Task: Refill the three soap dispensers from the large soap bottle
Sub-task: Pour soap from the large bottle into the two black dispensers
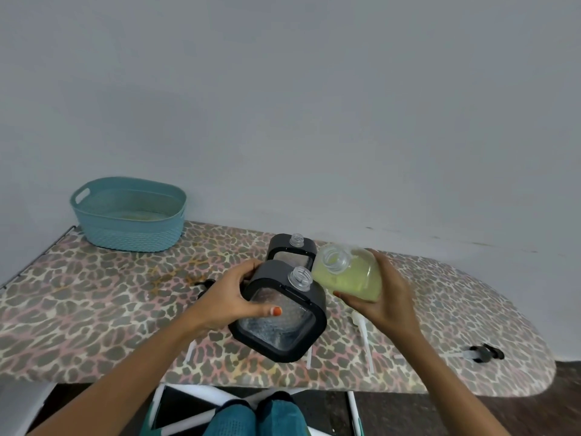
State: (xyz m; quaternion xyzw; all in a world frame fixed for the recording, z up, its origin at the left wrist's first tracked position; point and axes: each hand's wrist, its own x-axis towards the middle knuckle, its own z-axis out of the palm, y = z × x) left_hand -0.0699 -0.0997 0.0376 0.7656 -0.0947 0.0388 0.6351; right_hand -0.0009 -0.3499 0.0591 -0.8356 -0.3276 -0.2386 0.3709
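Observation:
My left hand (231,297) grips a square black-framed clear dispenser (279,313), tilted, its threaded neck open and pointing up right. My right hand (382,297) holds the large soap bottle (350,275), full of yellow-green soap, tipped sideways with its open mouth close above the dispenser's neck. A second black-framed dispenser (290,250), also uncapped, stands just behind them on the board. A third dispenser is not visible.
A leopard-print ironing board (94,309) carries everything. A teal basket (129,215) stands at its back left. A black pump head (484,353) lies at the right end; white pump tubes (366,344) lie near the front edge. Another black pump part (206,284) lies behind my left hand.

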